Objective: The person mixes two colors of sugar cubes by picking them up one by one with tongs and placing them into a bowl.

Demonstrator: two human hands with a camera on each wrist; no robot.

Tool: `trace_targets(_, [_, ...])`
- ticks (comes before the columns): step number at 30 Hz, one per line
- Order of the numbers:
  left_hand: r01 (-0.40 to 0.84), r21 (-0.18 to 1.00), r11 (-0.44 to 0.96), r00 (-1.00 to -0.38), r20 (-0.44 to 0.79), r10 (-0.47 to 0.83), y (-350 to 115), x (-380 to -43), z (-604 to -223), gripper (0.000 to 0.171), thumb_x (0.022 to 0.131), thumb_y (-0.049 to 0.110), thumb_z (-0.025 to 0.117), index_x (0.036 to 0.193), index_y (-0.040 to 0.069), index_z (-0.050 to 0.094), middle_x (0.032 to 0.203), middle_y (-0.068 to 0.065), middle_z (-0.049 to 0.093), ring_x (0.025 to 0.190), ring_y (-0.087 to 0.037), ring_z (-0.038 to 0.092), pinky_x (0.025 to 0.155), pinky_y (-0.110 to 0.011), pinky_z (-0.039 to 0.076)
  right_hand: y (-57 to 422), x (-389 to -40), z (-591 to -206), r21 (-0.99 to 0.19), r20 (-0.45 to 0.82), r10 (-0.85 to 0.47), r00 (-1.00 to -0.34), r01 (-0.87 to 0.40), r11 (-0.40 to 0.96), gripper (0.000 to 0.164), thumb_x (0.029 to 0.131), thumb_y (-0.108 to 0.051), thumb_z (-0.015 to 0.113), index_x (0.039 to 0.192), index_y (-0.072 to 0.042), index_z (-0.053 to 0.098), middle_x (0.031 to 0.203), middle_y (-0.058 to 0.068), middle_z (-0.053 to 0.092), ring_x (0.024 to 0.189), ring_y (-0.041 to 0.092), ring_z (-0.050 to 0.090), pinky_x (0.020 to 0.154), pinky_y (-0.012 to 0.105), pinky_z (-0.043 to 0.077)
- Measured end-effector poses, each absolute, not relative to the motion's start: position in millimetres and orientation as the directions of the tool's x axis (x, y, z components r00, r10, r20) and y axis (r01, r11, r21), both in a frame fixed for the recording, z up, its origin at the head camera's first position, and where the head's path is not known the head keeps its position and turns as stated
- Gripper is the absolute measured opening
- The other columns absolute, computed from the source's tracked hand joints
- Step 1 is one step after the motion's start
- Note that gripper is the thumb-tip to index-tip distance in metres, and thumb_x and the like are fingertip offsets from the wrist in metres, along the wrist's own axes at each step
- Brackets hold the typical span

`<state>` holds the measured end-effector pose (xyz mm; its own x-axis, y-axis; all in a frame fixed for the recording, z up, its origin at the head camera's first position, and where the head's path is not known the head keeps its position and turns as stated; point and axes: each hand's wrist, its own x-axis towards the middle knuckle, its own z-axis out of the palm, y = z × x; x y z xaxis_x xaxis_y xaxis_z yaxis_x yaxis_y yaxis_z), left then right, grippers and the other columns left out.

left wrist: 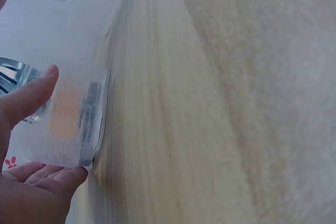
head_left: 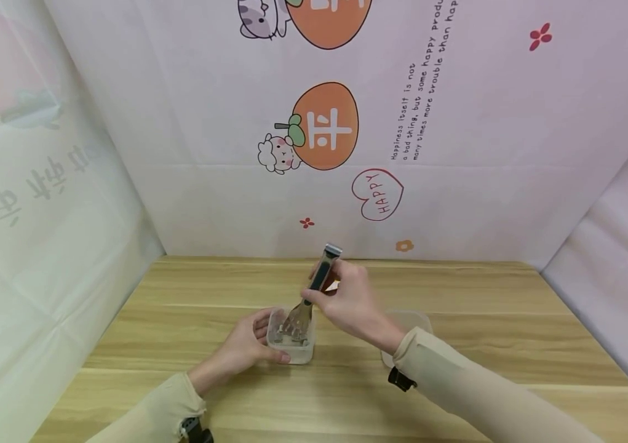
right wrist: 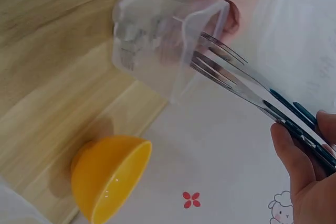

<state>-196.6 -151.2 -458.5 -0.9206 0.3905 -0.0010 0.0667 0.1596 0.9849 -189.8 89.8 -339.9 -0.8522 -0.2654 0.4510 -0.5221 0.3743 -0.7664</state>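
Wooden tabletop [head_left: 181, 314], right grip [head_left: 349, 301] pinching tongs [head_left: 321, 277], forked ends [head_left: 299, 317] below in clear tub [head_left: 298, 355], left grip [head_left: 247, 341] clasping tub

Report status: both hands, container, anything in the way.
Left hand grips clear container. Right hand holds tongs, reaching inside container. Yellow bowl stands apart; nothing visibly blocking the tongs.

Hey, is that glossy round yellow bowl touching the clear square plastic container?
Apart. In the right wrist view, pale wooden tabletop shows between the yellow bowl and the plastic container.
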Motion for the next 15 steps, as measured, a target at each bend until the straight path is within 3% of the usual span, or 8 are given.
trace_targets(7, [0.074, 0.983, 0.169, -0.918, 0.001, 0.397, -152.9, -196.8, -459.3, 0.101, 0.075, 0.003, 0.095, 0.157, -0.008, 0.037, 0.158, -0.028, 0.045, 0.142, -0.043, 0.048, 0.117, -0.046, 0.045, 81.4, -189.7, -355.0, -0.734, 0.462, -0.316, -0.829, -0.557, 0.388, 0.024, 0.084, 0.002, 0.086, 0.097, -0.008, 0.068, 0.083, -0.002, 0.068, 0.072, 0.010, 0.069, 0.065, 0.024, 0.065])
trace_targets(15, [0.077, 0.983, 0.166, -0.915, 0.003, 0.404, -152.8, -196.7, -459.1, 0.100, 0.076, 0.003, 0.095, 0.157, -0.008, 0.038, 0.155, -0.026, 0.049, 0.140, -0.041, 0.052, 0.115, -0.043, 0.048, 72.2, -190.9, -368.8, -0.739, 0.461, -0.332, -0.823, -0.563, 0.370, 0.027, 0.084, 0.005, 0.086, 0.099, -0.007, 0.066, 0.087, 0.003, 0.069, 0.074, 0.013, 0.071, 0.063, 0.022, 0.064])
